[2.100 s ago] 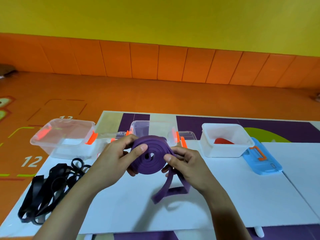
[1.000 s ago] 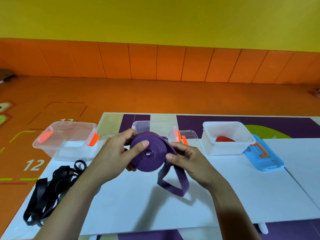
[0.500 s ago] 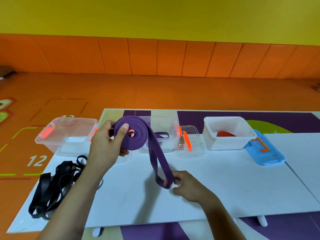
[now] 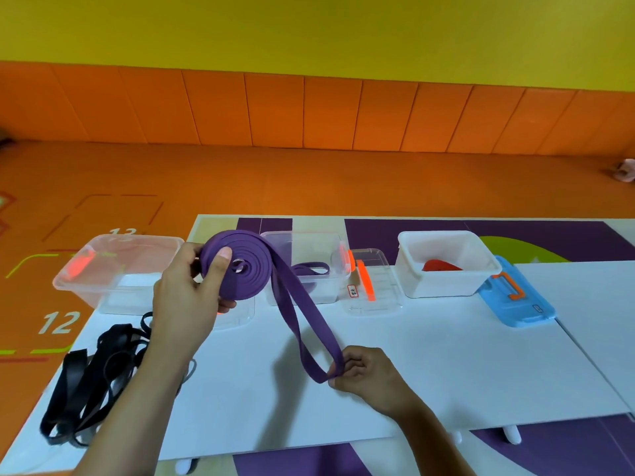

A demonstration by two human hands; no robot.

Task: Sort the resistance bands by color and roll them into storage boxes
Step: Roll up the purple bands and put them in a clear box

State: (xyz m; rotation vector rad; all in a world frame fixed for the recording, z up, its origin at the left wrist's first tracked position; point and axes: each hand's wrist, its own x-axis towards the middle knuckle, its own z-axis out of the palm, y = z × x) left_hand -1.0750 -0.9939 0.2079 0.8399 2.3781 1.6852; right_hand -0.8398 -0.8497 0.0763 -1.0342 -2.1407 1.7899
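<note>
Roughly at chest height, two bare hands work one purple resistance band over a white table. The left hand is raised and grips the rolled part of the band, a flat coil stood on edge, with the thumb pressed across its face and the fingers behind it. From the coil a loose doubled tail slopes down to the right hand, which sits low near the table and pinches the looped end between curled fingers. Three storage boxes stand in a row beyond the hands. One clear box is beyond the left hand and looks empty. One clear middle box, partly behind the coil, holds a second purple band. One white box, beyond and right of the right hand, holds one red band. Between the middle and white boxes lies one clear lid with orange clips; one blue lid with an orange handle lies right of the white box. Left of the left forearm lies a tangled heap of black bands; their number cannot be counted.
</note>
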